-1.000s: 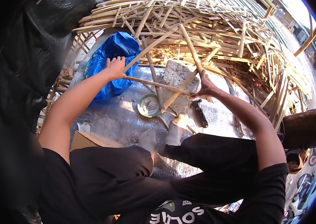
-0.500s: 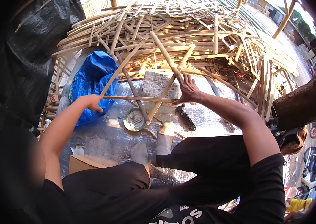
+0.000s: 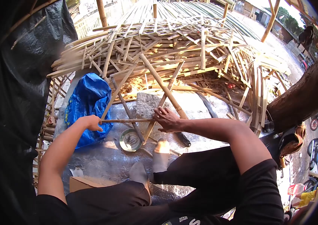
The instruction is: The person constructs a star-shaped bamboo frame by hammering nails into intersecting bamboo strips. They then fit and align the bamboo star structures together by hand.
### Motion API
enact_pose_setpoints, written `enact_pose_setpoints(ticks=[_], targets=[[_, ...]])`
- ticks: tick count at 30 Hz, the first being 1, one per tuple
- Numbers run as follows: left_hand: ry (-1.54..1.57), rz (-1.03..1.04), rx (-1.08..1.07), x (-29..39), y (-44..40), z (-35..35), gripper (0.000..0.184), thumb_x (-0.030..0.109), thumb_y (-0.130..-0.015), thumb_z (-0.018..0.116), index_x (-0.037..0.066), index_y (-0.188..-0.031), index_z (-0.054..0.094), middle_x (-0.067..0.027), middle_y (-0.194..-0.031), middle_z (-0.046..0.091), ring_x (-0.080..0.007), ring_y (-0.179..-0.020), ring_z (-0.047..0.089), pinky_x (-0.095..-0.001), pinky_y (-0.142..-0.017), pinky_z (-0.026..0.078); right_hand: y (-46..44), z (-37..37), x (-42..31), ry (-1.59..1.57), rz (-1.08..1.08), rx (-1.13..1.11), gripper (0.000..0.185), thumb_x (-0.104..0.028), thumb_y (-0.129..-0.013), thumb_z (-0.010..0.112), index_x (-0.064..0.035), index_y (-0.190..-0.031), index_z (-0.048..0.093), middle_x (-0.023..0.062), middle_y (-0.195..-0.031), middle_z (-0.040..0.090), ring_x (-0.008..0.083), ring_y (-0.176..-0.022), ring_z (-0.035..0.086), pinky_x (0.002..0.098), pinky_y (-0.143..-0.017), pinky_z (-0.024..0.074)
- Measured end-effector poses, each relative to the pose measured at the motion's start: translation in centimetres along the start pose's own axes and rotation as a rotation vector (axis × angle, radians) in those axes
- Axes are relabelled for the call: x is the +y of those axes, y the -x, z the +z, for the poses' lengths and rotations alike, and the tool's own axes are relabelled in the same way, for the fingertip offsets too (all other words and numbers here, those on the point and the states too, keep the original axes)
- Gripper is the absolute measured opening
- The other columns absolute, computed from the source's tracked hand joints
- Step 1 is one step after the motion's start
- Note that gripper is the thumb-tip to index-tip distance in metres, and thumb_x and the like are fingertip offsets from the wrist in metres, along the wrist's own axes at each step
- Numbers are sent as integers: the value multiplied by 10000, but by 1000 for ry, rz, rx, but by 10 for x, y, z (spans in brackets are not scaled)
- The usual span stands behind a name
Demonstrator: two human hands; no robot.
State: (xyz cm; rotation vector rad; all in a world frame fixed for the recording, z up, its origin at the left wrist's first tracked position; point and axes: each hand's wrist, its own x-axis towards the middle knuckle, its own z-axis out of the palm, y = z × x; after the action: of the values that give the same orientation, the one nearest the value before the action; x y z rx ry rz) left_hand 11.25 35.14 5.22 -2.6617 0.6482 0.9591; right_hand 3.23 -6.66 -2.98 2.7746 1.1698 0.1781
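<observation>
Bamboo frame (image 3: 161, 84), over the silver mat (image 3: 108, 162), looks light and stiff to me; best held at its corners. Left hand (image 3: 90, 122) pinches one crossbar (image 3: 123, 121) end; right hand (image 3: 167, 119) covers the other, whether clamped I can't tell.

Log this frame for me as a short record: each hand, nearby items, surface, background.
Left hand: at the left end of a thin horizontal stick
Right hand: at that stick's right end, by a slanted stick
Nearby: blue plastic bag, round dish, rough block
Surface: silvery sheet
Background: heap of bamboo strips
</observation>
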Motion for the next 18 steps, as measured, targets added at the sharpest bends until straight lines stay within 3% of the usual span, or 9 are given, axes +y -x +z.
enact_pose_setpoints(ticks=[7,18], targets=[[-26,-52,-49,2,15,-1,630,512,-835,728,67,-1276,657,-191,-1277,654,-347,-1188,623,-430,-1018,492,0,0,3,59,-42,93,762,-442,-719,782,9,-1278,530,173,-1282,486,319,-1208,437,417,-915,403],[-23,-53,-57,7,18,-8,622,496,-843,724,82,-1299,636,-220,-1231,662,-368,-1168,627,-450,-991,505,-3,-2,1,37,-20,20,677,-364,-740,764,3,-1255,520,160,-1244,467,317,-1213,422,419,-947,416]])
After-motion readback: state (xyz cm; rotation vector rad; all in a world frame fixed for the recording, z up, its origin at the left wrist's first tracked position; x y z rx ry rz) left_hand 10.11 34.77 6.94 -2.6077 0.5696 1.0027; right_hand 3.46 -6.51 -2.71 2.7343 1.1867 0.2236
